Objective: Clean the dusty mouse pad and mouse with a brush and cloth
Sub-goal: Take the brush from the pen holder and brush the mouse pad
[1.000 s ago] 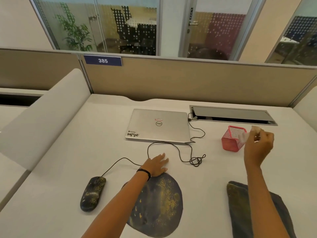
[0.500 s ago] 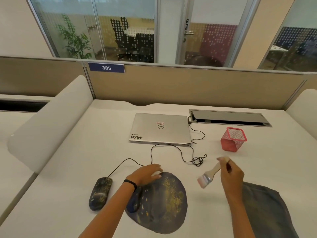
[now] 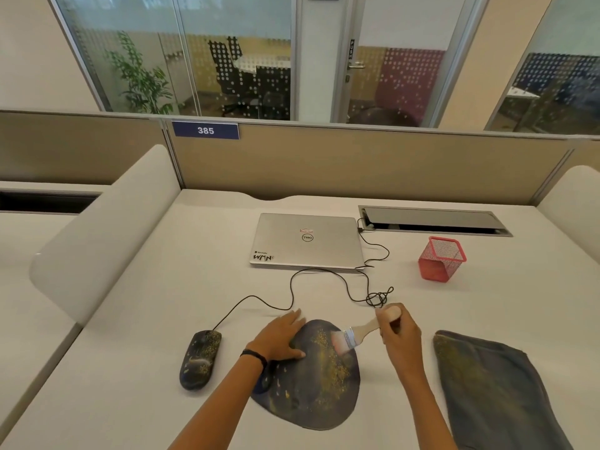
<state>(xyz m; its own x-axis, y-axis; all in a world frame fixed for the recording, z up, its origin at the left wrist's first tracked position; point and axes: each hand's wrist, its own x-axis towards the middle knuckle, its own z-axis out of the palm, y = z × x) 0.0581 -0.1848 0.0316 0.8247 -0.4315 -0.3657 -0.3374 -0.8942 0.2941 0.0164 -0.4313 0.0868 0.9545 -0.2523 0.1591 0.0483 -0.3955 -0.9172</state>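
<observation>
Left hand (image 3: 281, 337) flat on mouse pad (image 3: 311, 394), brush (image 3: 353, 336) in curled right hand (image 3: 401, 339), bristles on pad

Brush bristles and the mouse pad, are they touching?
Touching. The head view shows the brush with its bristles pressed onto the dusty mouse pad, no gap between them; the right hand grips its handle.

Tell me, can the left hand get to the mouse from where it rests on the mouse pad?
Probably yes. The left hand lies flat and empty on the mouse pad, and the mouse sits just to its left on bare desk, with nothing between them.
</observation>
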